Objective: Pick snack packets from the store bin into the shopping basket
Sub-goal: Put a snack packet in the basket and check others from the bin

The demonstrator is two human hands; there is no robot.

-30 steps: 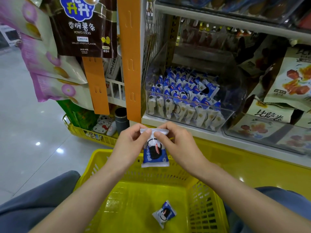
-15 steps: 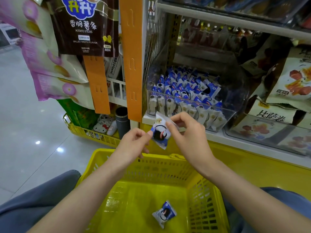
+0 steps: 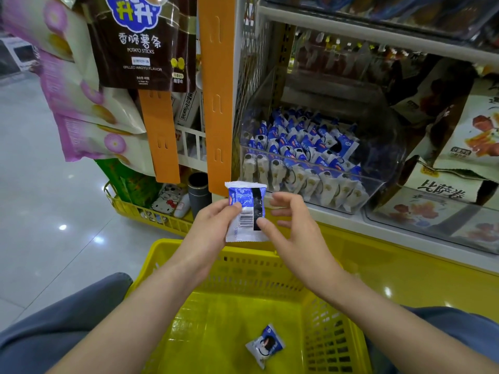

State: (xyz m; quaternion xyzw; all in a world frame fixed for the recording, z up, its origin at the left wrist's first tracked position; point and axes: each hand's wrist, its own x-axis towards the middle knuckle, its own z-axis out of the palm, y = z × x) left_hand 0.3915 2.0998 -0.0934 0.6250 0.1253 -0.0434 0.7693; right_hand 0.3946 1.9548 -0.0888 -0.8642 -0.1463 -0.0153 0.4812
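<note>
left fingers [image 3: 216, 211] pinch packet [image 3: 244, 197], over basket [image 3: 175, 242] rim

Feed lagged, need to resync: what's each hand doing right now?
Left hand: holding the snack packet.
Right hand: open, thumb at the packet's edge.

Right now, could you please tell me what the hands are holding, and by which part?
The left hand pinches a snack packet by its left edge; the right hand only touches its right edge with the thumb.

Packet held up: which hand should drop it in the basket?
Left. The left hand pinches the packet near the basket far rim; the right hand has spread fingers, only its thumb touching the packet's edge.
</note>
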